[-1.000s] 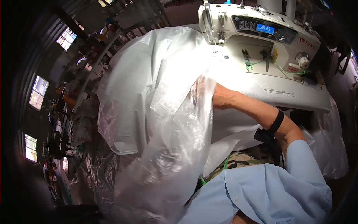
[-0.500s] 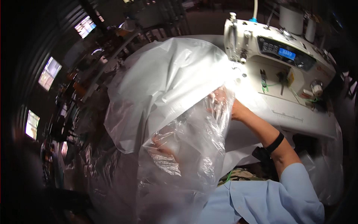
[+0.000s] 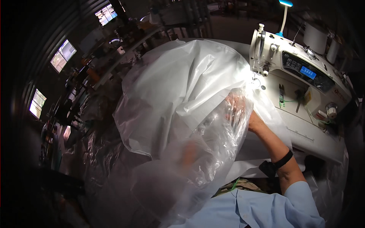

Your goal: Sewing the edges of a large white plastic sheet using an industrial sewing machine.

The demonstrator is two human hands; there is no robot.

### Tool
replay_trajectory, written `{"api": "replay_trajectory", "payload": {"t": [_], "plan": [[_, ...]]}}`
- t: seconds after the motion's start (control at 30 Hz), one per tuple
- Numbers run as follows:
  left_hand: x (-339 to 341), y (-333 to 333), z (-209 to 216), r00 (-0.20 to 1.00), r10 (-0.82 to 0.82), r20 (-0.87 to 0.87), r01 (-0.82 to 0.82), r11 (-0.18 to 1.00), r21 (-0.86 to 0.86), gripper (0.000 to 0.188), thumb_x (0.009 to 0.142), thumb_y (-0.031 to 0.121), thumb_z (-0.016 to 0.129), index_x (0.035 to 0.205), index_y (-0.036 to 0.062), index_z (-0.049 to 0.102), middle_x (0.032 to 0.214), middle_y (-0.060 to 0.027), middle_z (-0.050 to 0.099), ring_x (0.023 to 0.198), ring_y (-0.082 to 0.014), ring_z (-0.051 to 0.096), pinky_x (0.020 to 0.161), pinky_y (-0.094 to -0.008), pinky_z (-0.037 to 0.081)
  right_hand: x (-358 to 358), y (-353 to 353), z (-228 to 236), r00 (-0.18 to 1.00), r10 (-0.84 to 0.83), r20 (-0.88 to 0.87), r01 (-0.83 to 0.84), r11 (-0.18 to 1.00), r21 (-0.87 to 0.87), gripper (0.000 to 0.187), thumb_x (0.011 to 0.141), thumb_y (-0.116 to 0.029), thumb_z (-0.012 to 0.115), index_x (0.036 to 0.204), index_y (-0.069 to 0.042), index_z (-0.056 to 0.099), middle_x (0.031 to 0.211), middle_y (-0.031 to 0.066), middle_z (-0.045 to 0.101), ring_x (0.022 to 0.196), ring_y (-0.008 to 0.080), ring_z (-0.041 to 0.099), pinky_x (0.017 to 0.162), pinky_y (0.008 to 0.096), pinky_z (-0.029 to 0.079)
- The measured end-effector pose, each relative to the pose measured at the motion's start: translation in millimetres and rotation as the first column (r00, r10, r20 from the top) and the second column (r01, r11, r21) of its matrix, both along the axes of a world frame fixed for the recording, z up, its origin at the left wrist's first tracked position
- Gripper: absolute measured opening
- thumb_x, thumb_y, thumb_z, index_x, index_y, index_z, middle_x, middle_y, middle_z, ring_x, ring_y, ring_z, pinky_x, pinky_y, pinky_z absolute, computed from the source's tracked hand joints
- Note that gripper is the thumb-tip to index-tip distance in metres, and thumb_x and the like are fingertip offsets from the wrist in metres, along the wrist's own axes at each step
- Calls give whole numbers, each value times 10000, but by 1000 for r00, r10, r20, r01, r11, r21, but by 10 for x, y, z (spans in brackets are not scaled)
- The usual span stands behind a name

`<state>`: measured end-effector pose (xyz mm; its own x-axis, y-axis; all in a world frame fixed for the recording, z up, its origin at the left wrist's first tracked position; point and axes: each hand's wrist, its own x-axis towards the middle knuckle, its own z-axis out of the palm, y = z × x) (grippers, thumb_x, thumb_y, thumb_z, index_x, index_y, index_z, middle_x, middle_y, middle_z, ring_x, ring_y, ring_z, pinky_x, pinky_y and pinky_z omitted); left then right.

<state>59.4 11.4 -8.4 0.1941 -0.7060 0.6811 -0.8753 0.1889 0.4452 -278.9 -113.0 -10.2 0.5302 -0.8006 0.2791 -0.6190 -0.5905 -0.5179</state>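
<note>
Showing through clear film [image 3: 218, 150], the right hand [image 3: 237, 106] sits just short of the machine [image 3: 298, 62], the blurred left hand [image 3: 188, 154] to its left; what either grips I cannot tell. The white sheet [image 3: 163, 100] spreads left of the right hand. Slick film could slip from a loose hold, or folds by that hand could snag on the machine.
</note>
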Motion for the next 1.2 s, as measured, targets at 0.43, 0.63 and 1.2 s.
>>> {"api": "replay_trajectory", "payload": {"t": [0.43, 0.63, 1.2], "plan": [[140, -42, -91, 1000, 16, 22, -17, 999, 33, 517, 914, 122, 620, 1380, -35, 459, 1442, -230, 456, 1343, -336, 441, 1121, -411, 342, 37, -43, -126, 997, -67, -40, 60, 987, -147, 735, 904, -559, 587, 1397, -24, 483, 1386, 238, 484, 1321, 387, 435, 1138, 473, 327], [202, 14, -47, 997, -25, 67, 21, 998, 62, 530, 911, 122, 625, 1387, -35, 453, 1445, -232, 452, 1348, -336, 436, 1124, -411, 338, 77, -33, -57, 993, -96, -72, 91, 993, -69, 645, 883, -546, 620, 1273, -34, 571, 1222, 208, 572, 1148, 368, 549, 1010, 496, 444], [-494, -1515, -35, 808, -523, 271, 429, 838, 337, 567, 900, 123, 640, 1405, -36, 437, 1455, -237, 441, 1360, -336, 423, 1132, -408, 326, 1126, -340, -805, 909, -227, -350, 35, 878, -477, 518, 916, -380, 564, 1354, -106, 523, 1346, 154, 512, 1261, 355, 443, 1082, 529, 318]]}}
